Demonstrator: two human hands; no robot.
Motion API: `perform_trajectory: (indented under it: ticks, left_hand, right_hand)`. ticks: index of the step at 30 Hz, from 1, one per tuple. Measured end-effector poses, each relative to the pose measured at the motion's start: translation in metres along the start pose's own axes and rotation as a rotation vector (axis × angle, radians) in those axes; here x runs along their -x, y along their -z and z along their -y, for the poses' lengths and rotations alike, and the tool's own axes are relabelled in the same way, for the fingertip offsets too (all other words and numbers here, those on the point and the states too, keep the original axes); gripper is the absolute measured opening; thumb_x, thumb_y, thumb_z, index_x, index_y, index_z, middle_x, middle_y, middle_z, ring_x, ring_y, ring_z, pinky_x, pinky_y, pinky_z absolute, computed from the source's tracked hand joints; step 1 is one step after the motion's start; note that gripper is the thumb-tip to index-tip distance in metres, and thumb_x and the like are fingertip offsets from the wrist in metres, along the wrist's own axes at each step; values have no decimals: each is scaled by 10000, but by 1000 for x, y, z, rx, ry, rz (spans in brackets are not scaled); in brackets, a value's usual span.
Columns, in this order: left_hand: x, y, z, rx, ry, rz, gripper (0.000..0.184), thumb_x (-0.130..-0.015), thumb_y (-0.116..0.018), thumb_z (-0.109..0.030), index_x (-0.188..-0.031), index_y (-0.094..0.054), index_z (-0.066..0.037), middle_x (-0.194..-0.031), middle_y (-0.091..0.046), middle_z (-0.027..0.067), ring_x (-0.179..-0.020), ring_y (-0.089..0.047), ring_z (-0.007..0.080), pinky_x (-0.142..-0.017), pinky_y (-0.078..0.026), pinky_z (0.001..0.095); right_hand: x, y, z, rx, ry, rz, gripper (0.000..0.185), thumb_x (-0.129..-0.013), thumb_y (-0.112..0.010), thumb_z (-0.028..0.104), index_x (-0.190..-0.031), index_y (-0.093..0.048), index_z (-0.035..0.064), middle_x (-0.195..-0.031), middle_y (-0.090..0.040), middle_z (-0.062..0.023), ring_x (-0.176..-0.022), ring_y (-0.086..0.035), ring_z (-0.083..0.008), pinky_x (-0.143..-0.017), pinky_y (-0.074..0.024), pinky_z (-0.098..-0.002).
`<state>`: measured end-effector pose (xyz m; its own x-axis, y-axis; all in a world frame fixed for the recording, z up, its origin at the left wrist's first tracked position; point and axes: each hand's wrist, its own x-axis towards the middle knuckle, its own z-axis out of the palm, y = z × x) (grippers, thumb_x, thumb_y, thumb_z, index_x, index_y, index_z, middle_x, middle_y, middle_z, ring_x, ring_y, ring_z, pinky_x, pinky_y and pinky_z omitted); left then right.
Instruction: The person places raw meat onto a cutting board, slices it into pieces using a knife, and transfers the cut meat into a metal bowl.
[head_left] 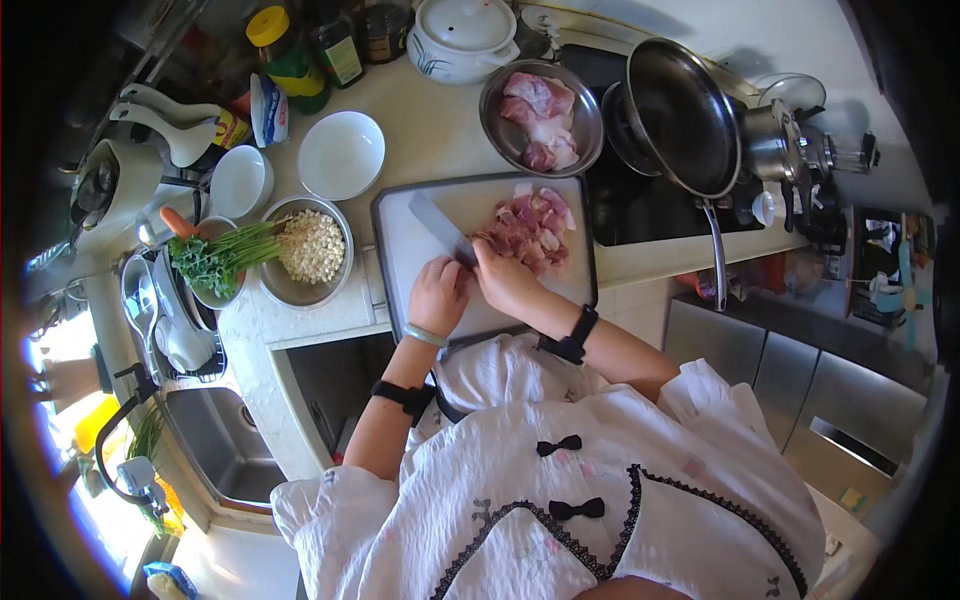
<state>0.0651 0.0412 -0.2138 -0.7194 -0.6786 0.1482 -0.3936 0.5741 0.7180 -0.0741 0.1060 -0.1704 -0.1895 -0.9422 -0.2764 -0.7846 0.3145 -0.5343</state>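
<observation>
A white cutting board (402,262) with a dark rim lies on the counter. Cut pieces of raw meat (540,228) are heaped on its right half. My right hand (503,280) is closed around the handle of a knife (440,226), whose broad blade points up and left over the board. Close beside it, my left hand (438,292) rests on the board with its fingers curled near the knife; anything under those fingers is hidden. Above the board, a metal bowl (491,128) holds larger chunks of raw meat.
Left of the board are a metal bowl (345,262) of chopped pale pieces, green herbs (215,262), a carrot (178,222) and two white bowls. A frying pan (685,120) sits on the stove at right, its handle jutting frontward. A sink (215,435) is at lower left.
</observation>
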Motion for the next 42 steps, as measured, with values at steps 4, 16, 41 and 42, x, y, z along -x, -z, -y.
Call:
perform_trajectory:
  ticks: [4,16,41,42]
  left_hand:
    - [-3,6,2,144,194,170,211,-669,-609,-40,-875,-564,-48,-959,-584,128,-918,-564,312,-776,-476,402]
    - [-1,7,3,135,59,-150,311,-645,-678,-33,-950,-625,-52,-1035,-605,133,-943,-580,293,-833,-466,359]
    - [2,16,-1,171,74,-168,193,-686,-662,-38,-877,-637,-55,-899,-633,91,-841,-597,257,-731,-486,341]
    - [2,15,-1,174,74,-169,193,-686,-662,-38,-877,-637,-55,-899,-633,91,-841,-597,257,-731,-486,341]
  right_hand:
    - [34,27,-19,52,-65,102,313,-813,-488,61,-1087,-353,-4,-766,-608,-229,-653,-606,-396,-538,-466,-482]
    - [53,55,-2,43,5,44,354,-795,-471,18,-1123,-353,-37,-794,-598,-240,-667,-597,-389,-561,-474,-458]
    - [38,33,-1,29,78,45,359,-847,-469,75,-1168,-344,-27,-770,-598,-245,-609,-591,-390,-503,-453,-469]
    - [42,30,-1,43,96,57,357,-844,-466,70,-1165,-346,-28,-774,-598,-246,-609,-591,-393,-500,-453,-469]
